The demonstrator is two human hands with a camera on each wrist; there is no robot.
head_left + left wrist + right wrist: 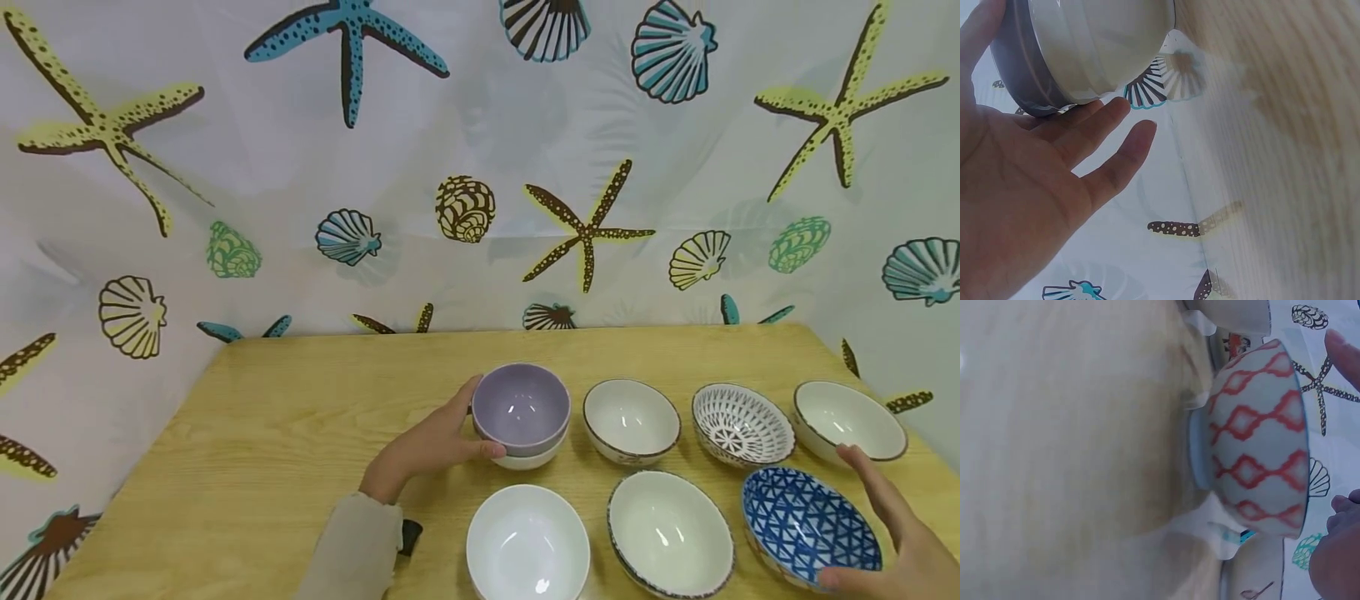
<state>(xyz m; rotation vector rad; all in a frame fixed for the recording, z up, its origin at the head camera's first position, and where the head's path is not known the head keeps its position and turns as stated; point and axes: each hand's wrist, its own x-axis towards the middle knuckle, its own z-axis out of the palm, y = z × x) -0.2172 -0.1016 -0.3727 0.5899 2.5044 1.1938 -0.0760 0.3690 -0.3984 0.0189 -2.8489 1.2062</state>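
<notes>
My left hand holds a purple bowl by its left side, thumb at the front and fingers round the back. That bowl sits stacked in a white bowl. The left wrist view shows the purple bowl's glossy side between thumb and fingers, the white bowl beneath. At the right, my right hand has thumb and finger spread beside a blue patterned oval bowl. In the right wrist view, a bowl with red diamond shapes outside stands near the right hand, apart from its fingers.
Along the back row are a cream bowl, a black-and-white patterned bowl and a white oval bowl. Nearer stand a plain white bowl and a speckle-rimmed bowl. A printed cloth hangs behind the wooden table.
</notes>
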